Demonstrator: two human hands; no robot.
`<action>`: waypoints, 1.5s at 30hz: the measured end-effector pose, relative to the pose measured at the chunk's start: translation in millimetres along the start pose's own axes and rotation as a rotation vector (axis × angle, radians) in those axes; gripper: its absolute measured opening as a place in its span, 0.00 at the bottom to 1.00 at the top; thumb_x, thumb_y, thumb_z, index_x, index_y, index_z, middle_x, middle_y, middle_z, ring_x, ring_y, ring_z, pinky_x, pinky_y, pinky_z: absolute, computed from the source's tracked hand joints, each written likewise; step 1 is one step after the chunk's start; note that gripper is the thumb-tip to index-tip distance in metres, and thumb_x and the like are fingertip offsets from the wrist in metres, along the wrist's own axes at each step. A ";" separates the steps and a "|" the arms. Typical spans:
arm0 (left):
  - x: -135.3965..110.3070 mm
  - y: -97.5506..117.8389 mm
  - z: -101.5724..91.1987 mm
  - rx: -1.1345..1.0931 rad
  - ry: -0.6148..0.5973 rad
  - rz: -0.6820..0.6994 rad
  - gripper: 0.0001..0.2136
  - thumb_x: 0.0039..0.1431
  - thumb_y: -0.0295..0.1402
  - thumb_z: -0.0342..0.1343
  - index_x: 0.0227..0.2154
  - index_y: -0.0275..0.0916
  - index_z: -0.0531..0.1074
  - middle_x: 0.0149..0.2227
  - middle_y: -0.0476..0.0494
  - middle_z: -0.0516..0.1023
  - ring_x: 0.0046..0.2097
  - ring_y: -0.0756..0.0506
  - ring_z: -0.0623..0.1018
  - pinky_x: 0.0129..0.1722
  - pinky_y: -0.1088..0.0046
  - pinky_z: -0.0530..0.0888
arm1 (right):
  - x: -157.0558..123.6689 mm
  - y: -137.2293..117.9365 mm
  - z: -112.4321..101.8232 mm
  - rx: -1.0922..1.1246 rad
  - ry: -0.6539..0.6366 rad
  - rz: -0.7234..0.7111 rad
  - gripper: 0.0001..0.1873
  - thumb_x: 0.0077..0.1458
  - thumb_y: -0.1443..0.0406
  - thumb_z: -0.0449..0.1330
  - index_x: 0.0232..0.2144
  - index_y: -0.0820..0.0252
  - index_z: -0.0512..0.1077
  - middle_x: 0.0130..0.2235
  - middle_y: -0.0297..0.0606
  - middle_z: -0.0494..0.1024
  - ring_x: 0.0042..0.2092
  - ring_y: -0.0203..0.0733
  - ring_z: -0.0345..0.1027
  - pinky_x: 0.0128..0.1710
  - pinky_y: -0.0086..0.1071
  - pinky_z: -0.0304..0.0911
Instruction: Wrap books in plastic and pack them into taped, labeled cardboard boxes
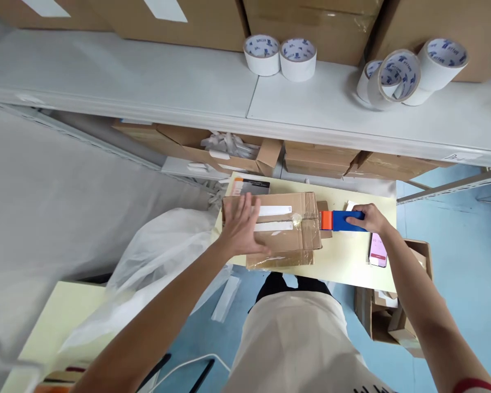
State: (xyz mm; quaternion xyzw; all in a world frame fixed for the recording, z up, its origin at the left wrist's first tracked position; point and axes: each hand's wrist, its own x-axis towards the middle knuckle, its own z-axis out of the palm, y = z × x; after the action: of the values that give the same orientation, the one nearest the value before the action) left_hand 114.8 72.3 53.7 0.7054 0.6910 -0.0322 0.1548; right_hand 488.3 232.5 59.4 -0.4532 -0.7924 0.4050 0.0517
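Observation:
A flat cardboard box lies on a small pale yellow table. My left hand rests flat on the box's left part, fingers spread. Two white strips run along the box's top seam. My right hand grips the blue handle of a tape dispenser, whose orange head touches the box's right edge. A pink phone lies on the table just below my right wrist.
Several white tape rolls stand on the grey shelf above, under large cartons. Open cardboard boxes sit below the shelf. A clear plastic bag hangs at the left. Another open box is on the blue floor.

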 end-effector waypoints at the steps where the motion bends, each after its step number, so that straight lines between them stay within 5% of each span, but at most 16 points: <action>1: 10.7 10.7 -1.0 -0.004 -0.014 0.023 0.70 0.27 0.65 0.62 0.68 0.26 0.39 0.70 0.17 0.36 0.69 0.19 0.40 0.62 0.36 0.36 | 2.9 0.2 2.4 0.011 -0.004 0.003 0.25 0.45 0.43 0.60 0.18 0.58 0.67 0.17 0.30 0.63 0.21 0.34 0.55 0.22 0.30 0.53; 7: 51.5 58.6 2.9 -0.040 -0.037 0.168 0.71 0.22 0.63 0.65 0.69 0.34 0.41 0.70 0.23 0.43 0.67 0.20 0.46 0.62 0.36 0.33 | 9.6 0.9 14.5 0.042 -0.033 -0.017 0.25 0.44 0.43 0.61 0.19 0.58 0.67 0.18 0.30 0.64 0.22 0.34 0.56 0.23 0.29 0.54; 17: 61.3 55.8 16.6 0.012 -0.053 0.140 0.67 0.25 0.66 0.63 0.69 0.36 0.45 0.68 0.25 0.49 0.66 0.20 0.49 0.61 0.34 0.32 | 1.4 39.1 4.2 0.193 -0.076 0.018 0.27 0.44 0.43 0.61 0.16 0.57 0.61 0.17 0.29 0.59 0.21 0.32 0.53 0.20 0.29 0.50; 28: 62.7 64.3 15.3 0.033 -0.075 0.079 0.66 0.26 0.64 0.64 0.69 0.41 0.44 0.69 0.28 0.48 0.67 0.20 0.48 0.60 0.33 0.31 | -11.2 45.6 -25.1 0.166 -0.095 0.026 0.30 0.43 0.41 0.62 0.14 0.57 0.59 0.16 0.28 0.56 0.20 0.31 0.49 0.19 0.29 0.46; 35: 62.7 62.1 10.6 -0.012 -0.067 0.101 0.68 0.25 0.64 0.65 0.69 0.39 0.43 0.70 0.25 0.46 0.68 0.19 0.45 0.59 0.30 0.31 | -33.1 66.7 -49.9 0.010 -0.014 0.123 0.28 0.45 0.41 0.60 0.14 0.56 0.60 0.15 0.30 0.60 0.19 0.33 0.52 0.19 0.31 0.49; 39: 61.5 79.8 -0.7 -0.002 -0.066 0.095 0.69 0.26 0.66 0.62 0.69 0.33 0.43 0.71 0.21 0.37 0.68 0.17 0.38 0.59 0.31 0.31 | -25.0 55.2 -45.9 -0.226 0.005 0.086 0.27 0.46 0.42 0.60 0.15 0.55 0.63 0.15 0.32 0.64 0.20 0.37 0.57 0.22 0.32 0.52; 45: 59.5 130.4 -3.1 0.012 -0.166 0.635 0.53 0.40 0.64 0.58 0.67 0.41 0.54 0.71 0.36 0.46 0.70 0.28 0.43 0.66 0.45 0.34 | -9.2 -10.9 -23.4 -0.654 -0.081 0.233 0.22 0.48 0.44 0.62 0.25 0.57 0.75 0.28 0.47 0.78 0.34 0.52 0.73 0.30 0.35 0.59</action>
State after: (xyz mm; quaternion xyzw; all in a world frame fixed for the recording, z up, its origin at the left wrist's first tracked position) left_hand 245.2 130.9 63.8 0.8815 0.4214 -0.0438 0.2085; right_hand 496.8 236.6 85.2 -0.5168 -0.8246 0.1505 -0.1743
